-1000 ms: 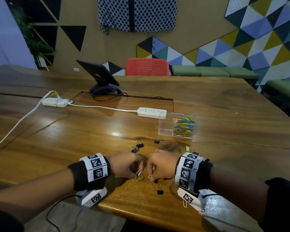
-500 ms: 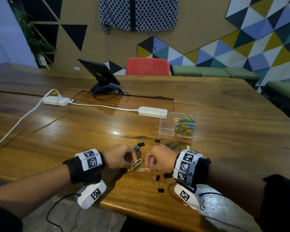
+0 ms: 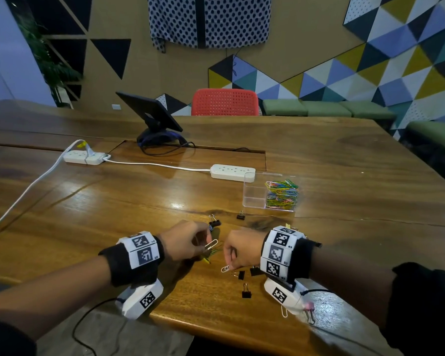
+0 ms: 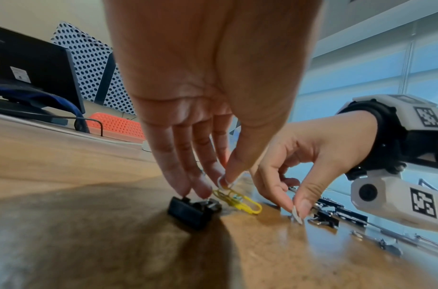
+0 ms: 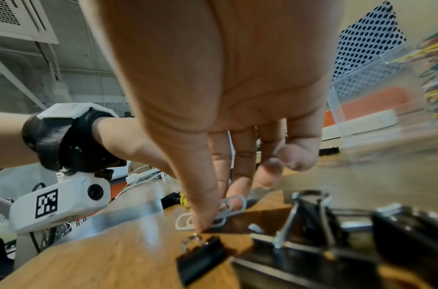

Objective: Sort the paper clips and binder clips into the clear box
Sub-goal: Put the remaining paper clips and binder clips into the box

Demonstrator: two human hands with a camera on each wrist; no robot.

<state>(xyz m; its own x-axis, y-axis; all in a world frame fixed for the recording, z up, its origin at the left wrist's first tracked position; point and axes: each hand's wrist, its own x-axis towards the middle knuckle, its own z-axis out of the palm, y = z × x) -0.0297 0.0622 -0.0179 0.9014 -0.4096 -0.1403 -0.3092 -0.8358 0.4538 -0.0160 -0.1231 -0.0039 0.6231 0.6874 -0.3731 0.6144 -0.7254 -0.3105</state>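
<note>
Right of centre, the clear plastic box holds many coloured wire paper clips, no black binder clips. Left hand and right hand each pinch a white paper clip; several remain.

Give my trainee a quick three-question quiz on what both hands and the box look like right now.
1. True or false: the clear box already holds colored paper clips in one compartment.
2. What does the left hand pinch?
A. a black binder clip
B. a white paper clip
C. a cable
3. Fill in: the right hand pinches a white paper clip low over the ____.

Key
1. True; the other compartment looks empty.
2. B, the white paper clip.
3. table; that second clip is at its fingertips.
</note>
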